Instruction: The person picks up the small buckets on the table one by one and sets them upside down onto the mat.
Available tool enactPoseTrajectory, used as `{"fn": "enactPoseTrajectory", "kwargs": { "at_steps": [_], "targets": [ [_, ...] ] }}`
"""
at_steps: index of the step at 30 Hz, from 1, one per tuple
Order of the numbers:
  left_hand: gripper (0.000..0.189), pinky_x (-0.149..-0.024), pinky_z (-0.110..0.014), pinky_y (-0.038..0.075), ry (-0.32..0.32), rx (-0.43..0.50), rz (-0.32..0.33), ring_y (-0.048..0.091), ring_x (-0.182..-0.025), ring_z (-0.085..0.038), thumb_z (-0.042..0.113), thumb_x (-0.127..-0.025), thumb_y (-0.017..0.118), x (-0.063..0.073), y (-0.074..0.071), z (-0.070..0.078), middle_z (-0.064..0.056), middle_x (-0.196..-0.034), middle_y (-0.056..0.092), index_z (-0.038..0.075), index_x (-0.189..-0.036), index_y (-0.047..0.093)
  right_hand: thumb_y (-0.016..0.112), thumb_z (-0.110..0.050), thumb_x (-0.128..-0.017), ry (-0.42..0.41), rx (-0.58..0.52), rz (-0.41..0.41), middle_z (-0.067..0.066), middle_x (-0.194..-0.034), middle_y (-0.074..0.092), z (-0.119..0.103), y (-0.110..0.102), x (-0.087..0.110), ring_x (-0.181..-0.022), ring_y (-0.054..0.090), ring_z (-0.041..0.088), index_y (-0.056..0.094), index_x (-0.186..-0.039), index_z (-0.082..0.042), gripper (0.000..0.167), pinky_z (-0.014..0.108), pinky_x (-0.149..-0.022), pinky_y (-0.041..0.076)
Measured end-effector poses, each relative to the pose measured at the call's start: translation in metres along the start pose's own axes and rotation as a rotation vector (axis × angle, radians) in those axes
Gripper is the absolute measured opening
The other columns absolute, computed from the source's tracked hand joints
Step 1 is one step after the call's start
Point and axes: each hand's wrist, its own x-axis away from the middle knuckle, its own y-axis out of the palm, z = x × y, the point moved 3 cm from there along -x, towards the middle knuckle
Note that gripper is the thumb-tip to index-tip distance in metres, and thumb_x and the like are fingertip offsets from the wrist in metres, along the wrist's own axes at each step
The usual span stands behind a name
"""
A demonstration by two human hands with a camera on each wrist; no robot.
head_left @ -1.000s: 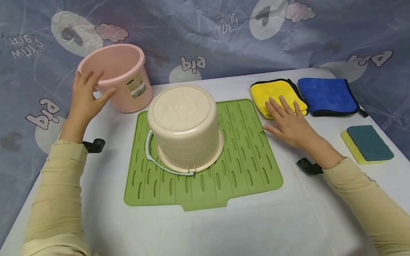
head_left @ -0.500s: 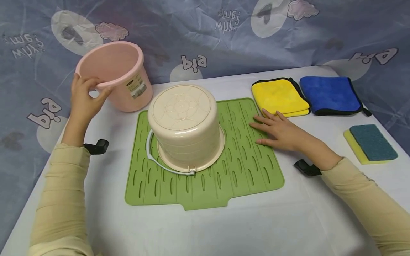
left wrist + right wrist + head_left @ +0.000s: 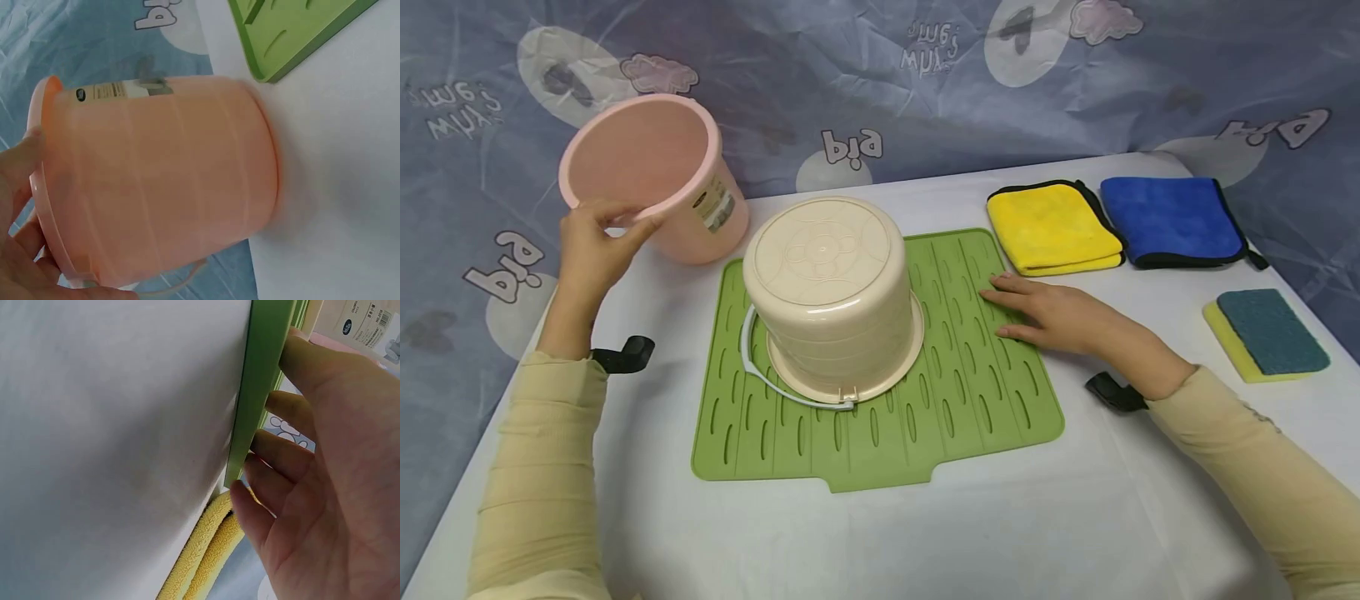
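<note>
At the back left, my left hand (image 3: 597,250) grips the near rim of a pink bucket (image 3: 688,221), fingers over the edge and thumb outside. The left wrist view shows the bucket's wall (image 3: 169,169) and the thumb against its rim. The bucket leans toward that hand. My right hand (image 3: 1052,317) rests its extended fingers on the right edge of a green drying mat (image 3: 977,367). In the right wrist view these fingers (image 3: 281,456) lie along the mat's edge. Upside down on the mat stands a cream bucket (image 3: 827,300) with a grey handle (image 3: 752,367).
A folded yellow cloth (image 3: 1052,229) and a folded blue cloth (image 3: 1172,221) lie at the back right. In front of them is a green and yellow scouring sponge (image 3: 1266,333). A printed curtain (image 3: 880,83) hangs behind the white table (image 3: 1000,533).
My left hand has closed on the pink bucket's rim and tipped it left and toward me. My right hand has moved off the yellow cloth's near edge to the mat.
</note>
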Motion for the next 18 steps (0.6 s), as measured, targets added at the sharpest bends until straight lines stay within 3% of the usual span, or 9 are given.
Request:
{"fn": "enactPoseTrajectory", "kwargs": {
  "at_steps": [4,10,18],
  "targets": [
    [0.029,-0.075,-0.019,0.035,-0.049,0.042,0.08,0.049,-0.082,-0.002,0.018,-0.081,0.074,0.004,0.0,-0.005,0.011,-0.085,0.062,-0.004,-0.1,0.071,0.058,-0.04,-0.092,-0.007,-0.01,-0.006,0.019,-0.145,0.032,-0.001,0.0,0.0,-0.133,0.027,0.036,0.042,-0.141,-0.006,0.061,0.054,-0.1,0.029],
    [0.027,-0.077,-0.018,0.037,-0.182,0.16,0.195,0.052,-0.082,-0.003,0.015,-0.081,0.075,0.011,-0.005,-0.014,0.016,-0.082,0.06,-0.001,-0.103,0.071,0.056,-0.041,-0.093,-0.005,-0.039,-0.028,0.019,-0.146,0.031,-0.002,0.0,0.001,-0.134,0.025,0.035,0.041,-0.142,-0.007,0.061,0.054,-0.101,0.027],
    [0.021,-0.071,-0.017,0.036,-0.17,0.214,0.224,0.052,-0.077,-0.004,0.014,-0.078,0.077,0.02,-0.024,-0.001,0.02,-0.076,0.061,0.004,-0.096,0.075,0.056,-0.04,-0.093,0.013,-0.052,-0.041,0.018,-0.147,0.029,-0.002,-0.001,0.001,-0.134,0.023,0.035,0.04,-0.143,-0.007,0.062,0.054,-0.102,0.026]
  ]
}}
